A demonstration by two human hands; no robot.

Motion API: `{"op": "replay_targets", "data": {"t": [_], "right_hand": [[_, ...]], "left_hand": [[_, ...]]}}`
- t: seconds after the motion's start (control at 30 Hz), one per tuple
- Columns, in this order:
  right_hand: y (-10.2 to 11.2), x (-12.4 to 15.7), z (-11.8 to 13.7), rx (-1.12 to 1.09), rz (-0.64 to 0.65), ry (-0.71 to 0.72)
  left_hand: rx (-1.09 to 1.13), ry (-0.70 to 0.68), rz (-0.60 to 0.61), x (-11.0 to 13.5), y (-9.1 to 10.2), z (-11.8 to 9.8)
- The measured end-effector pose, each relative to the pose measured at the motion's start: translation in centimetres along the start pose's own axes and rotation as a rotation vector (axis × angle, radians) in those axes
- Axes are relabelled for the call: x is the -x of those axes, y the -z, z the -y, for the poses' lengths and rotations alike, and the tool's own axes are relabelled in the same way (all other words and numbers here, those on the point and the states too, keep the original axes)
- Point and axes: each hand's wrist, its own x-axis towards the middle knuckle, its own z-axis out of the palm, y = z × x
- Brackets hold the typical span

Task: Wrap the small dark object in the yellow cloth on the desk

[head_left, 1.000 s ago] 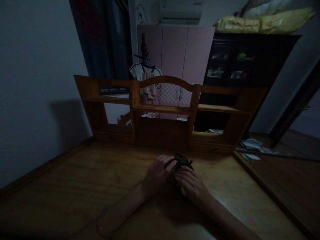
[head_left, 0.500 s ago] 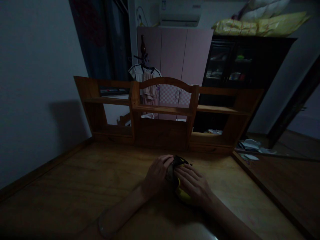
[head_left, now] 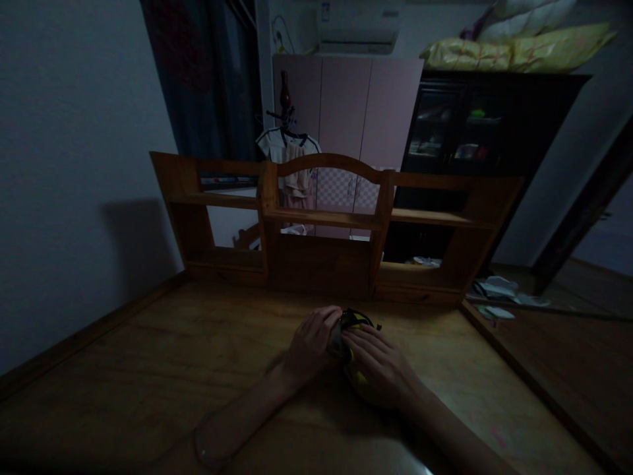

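On the wooden desk (head_left: 222,356), a yellow and black object (head_left: 357,376) with a thin black strap or cord at its far end lies between my hands. Dim light and my fingers hide most of it, so I cannot tell its exact kind. My left hand (head_left: 312,343) curls around its left side, over a greyish part. From the right, my right hand (head_left: 380,363) presses over its top with the fingers close together and bent around it. Yellow shows beneath the right palm.
A wooden shelf unit (head_left: 321,216) stands along the desk's far edge. A raised wooden rim (head_left: 524,376) borders the right side, and a white wall (head_left: 79,198) rises on the left. Beyond are pink cabinets (head_left: 346,112) and a dark cupboard (head_left: 534,125).
Both hands stay on the yellow and black object. My right hand has shifted very slightly to the left; the view itself has moved a little.
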Motion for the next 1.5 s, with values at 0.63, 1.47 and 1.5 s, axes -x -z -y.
{"op": "replay_targets", "data": {"t": [0.63, 1.47, 1.5], "right_hand": [[0.4, 0.3, -0.3, 0.031, 0.041, -0.052], [-0.3, 0.6, -0.1, -0.502, 0.000, -0.622], [-0.4, 0.7, -0.1, -0.475, 0.020, -0.627]], "left_hand": [[0.066, 0.022, -0.032, -0.1, 0.0, 0.3], [-0.171, -0.406, 0.149, 0.4, 0.1, -1.0], [-0.171, -0.401, 0.145, 0.4, 0.1, -1.0]]}}
